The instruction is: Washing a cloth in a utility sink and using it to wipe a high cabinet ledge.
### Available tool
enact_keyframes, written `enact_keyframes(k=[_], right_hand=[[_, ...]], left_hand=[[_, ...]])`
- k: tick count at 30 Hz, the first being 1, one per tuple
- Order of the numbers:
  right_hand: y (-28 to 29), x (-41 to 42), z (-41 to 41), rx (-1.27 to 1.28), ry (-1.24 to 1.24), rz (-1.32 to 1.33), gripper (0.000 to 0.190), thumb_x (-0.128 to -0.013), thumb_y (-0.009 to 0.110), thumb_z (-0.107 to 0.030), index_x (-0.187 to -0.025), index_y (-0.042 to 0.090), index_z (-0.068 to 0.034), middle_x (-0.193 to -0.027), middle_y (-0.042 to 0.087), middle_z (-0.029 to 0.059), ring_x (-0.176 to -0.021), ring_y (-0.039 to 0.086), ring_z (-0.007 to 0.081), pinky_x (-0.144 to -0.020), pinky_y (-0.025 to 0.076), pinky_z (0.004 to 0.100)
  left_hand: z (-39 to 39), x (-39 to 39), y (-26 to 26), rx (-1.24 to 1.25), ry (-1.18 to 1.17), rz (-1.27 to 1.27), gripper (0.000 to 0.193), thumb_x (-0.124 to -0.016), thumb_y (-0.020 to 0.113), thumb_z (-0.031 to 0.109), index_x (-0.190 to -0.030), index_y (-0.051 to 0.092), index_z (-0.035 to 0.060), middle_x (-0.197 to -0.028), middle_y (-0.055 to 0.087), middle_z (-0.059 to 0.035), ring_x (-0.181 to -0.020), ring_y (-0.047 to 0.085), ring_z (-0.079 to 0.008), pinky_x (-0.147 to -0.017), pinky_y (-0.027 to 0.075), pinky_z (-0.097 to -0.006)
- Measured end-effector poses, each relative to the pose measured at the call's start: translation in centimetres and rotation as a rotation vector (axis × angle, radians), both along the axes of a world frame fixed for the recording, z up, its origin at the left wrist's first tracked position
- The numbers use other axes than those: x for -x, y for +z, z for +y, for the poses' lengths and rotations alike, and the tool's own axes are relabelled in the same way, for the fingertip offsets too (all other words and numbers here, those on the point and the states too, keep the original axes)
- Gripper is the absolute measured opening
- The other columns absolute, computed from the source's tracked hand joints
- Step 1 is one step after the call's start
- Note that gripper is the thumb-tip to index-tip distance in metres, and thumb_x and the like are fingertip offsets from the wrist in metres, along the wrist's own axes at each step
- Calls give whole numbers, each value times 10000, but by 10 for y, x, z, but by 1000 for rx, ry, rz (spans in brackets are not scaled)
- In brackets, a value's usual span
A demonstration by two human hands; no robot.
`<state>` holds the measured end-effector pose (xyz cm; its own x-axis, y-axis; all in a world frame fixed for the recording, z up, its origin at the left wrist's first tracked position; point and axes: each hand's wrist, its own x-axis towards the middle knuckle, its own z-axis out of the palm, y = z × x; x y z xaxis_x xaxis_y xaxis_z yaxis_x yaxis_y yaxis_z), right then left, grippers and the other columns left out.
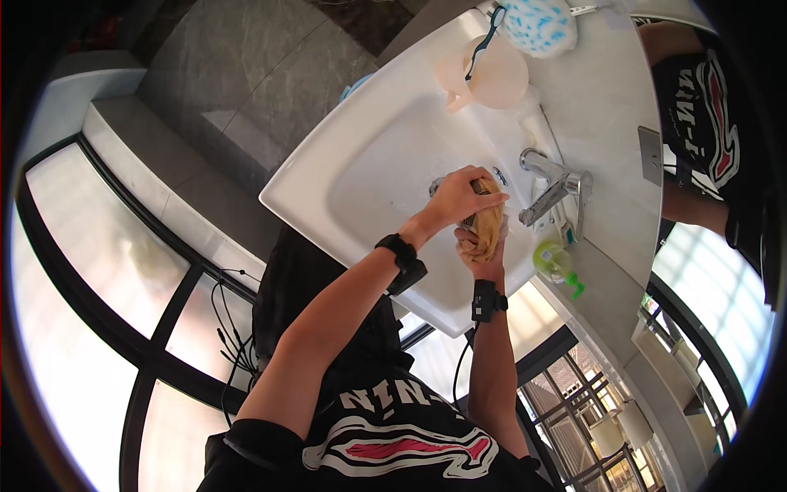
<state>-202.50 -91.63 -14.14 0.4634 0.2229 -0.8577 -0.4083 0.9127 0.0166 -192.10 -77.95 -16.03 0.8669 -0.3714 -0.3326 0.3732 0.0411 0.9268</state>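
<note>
A white washbasin (369,147) lies before me. Above its bowl, both hands are on a bunched tan cloth (490,227) with a dark, printed-looking patch at its left side. My left hand (458,194) grips the cloth's upper part from above, thumb across it. The lower end sits in my right hand (476,249), whose fingers curl around it from below. Whether anything is inside the cloth cannot be seen. Just right of the hands is a chrome faucet (547,194); no running water is discernible. Part of the metal drain (435,186) shows beside my left hand.
A pale pink cup (504,77) holding a toothbrush (486,43) stands at the basin's far rim, near a fluffy white-and-blue item (541,24). A green pump bottle (552,259) is by the right rim. A mirror (707,258) borders the right side. Cables hang at left.
</note>
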Motion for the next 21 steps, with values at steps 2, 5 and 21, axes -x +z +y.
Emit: enact_keyframes(k=[2,5,21], right_hand=[[-15,7,-8,55,32,-25,605,-962,424,-668,-1217,549,-134,-933,572,47,-582,457,133,-440,386,258],[-8,4,5,325,174,-10,589,-978,425,-647,-1219,555,-126,-949,596,52,-594,498,151,-449,404,276],[11,-3,-2,432,200,-240,472,-1068,405,-540,-1387,513,-209,-1236,639,-43,-1041,645,163,-901,522,364]], left_hand=[[-6,-3,9,19,-26,71,443,-765,824,398,-986,708,32,-1015,716,-168,-883,690,-353,-815,554,-417],[-7,-7,13,-153,-7,-49,385,-778,798,327,-890,662,-16,-979,697,-214,-890,683,-391,-803,550,-435],[-20,12,34,-337,188,-92,413,-932,688,289,-1110,505,-36,-1033,626,-273,-924,596,-474,-822,499,-495]])
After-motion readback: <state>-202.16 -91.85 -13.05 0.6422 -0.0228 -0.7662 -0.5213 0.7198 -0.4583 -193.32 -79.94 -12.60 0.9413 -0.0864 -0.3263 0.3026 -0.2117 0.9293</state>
